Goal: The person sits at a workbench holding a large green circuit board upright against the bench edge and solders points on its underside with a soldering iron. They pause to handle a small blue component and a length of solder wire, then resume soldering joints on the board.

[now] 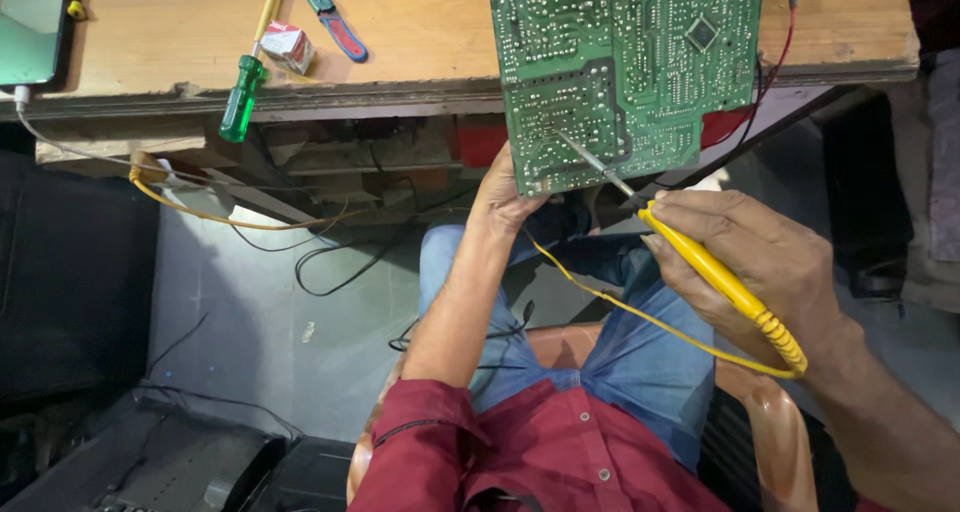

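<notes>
Here the right hand (pixel 760 262) has its grip wrapped tight around the yellow handle of a soldering iron (pixel 715 272). The iron's long axis runs on a diagonal, from the coiled yellow cord end at about 4 o'clock up to the metal tip at about 10 o'clock. That tip points up and left and touches the solder side of the green circuit board (pixel 625 62), near the board's lower left part. The yellow cord (pixel 620 307) loops from the handle's rear across the lap toward the left hand.

The left hand (pixel 505 197) holds the board by its lower left edge, fingers hidden behind it, so the grip is closed on the board. The board stands tilted, its top over the wooden tabletop (pixel 430 32) and its lower edge hanging past the front edge.

On the tabletop, toward 11 o'clock from the board, lies a green-handled screwdriver (pixel 243 97), its handle poking over the edge, beside a small red and white box (pixel 288 45) and pliers with red and blue handles (pixel 335 22).
</notes>
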The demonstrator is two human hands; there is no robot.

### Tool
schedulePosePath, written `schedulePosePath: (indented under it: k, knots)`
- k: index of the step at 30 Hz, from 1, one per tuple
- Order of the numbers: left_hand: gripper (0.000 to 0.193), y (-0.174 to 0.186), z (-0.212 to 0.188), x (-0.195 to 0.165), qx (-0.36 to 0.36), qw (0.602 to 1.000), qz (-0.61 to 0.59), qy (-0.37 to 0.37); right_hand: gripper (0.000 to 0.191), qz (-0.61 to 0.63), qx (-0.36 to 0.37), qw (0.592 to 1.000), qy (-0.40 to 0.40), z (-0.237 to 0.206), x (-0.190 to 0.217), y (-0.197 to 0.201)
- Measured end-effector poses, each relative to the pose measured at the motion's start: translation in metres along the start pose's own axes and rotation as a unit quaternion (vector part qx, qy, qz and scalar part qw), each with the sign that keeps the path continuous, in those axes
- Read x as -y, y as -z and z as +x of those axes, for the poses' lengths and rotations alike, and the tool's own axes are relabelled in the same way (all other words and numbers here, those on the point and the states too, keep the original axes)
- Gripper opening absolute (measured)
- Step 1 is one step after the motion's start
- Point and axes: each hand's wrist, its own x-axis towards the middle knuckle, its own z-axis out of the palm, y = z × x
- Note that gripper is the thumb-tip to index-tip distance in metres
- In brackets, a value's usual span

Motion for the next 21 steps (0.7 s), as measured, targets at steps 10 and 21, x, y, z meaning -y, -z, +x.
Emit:
schedulePosePath:
  k: [10, 21]
  knots:
    - [0.041, 0.0042, 0.0009, 0.0037, 0.006, 1.000, -0.025, 0.003, 0.025, 0.007, -0.004, 1.000, 0.011, -0.0007, -0.0024, -0.0018]
    - [0.044, 0.0006, -0.0005, 0.0022, -0.001, 0.999, -0.043, 0.010, 0.028, 0.020, -0.002, 1.000, -0.004, -0.0021, -0.0021, -0.0015]
